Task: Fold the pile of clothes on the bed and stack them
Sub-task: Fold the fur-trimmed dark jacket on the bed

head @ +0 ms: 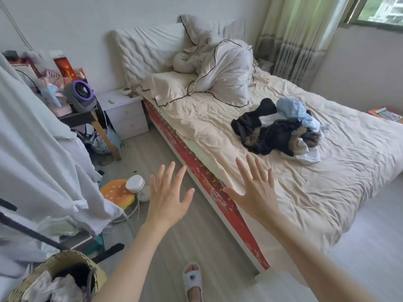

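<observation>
A jumbled pile of clothes [281,129] lies unfolded in the middle of the bed [327,192], which has a cream sheet. The pile mixes black garments, a dark piece with brown fur trim, light blue fabric and white pieces. My left hand [169,197] is held out over the floor beside the bed, fingers spread and straight, holding nothing. My right hand [255,188] is raised over the bed's near edge, fingers also spread, empty. Both hands are well short of the pile.
Pillows and a bunched white duvet [218,70] sit at the head of the bed. A nightstand [124,112] and cluttered table with a fan [80,94] stand left. A woven basket [58,277], hanging white cloth [39,153] and floor clutter lie near left. My slippered foot [193,282] is on the floor.
</observation>
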